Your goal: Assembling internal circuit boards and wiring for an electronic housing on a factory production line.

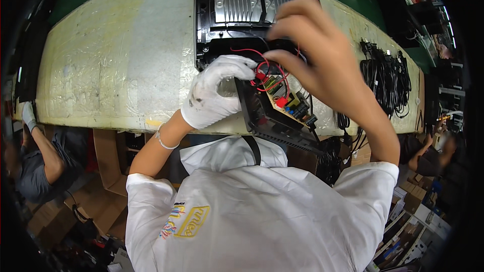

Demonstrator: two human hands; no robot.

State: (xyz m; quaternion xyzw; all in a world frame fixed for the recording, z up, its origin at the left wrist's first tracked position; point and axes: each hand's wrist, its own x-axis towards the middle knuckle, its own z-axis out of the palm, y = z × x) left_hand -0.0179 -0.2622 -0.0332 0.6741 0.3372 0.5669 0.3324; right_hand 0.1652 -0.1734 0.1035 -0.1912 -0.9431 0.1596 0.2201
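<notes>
My left hand (pixel 214 93), in a white glove with dark smudges, is closed on the edge of a black plastic panel (pixel 257 111) tilted at the table's near edge. A circuit board (pixel 290 103) with coloured parts is fixed inside this panel. Red wires (pixel 264 63) loop up from the board, close to my left fingertips. Bare and blurred by motion, my right hand (pixel 315 53) hovers just above the wires with its fingers curled; whether it pinches one is unclear. Beyond both hands lies a black housing (pixel 204 25) with finned metal heat sinks (pixel 237 2).
Bundled black power cords (pixel 385 78) lie on the table (pixel 111 65) to the right, some hanging over the near edge. Cardboard boxes (pixel 108 158) stand below the table at left. One person (pixel 48 163) is at the far left, another (pixel 433 153) at the far right.
</notes>
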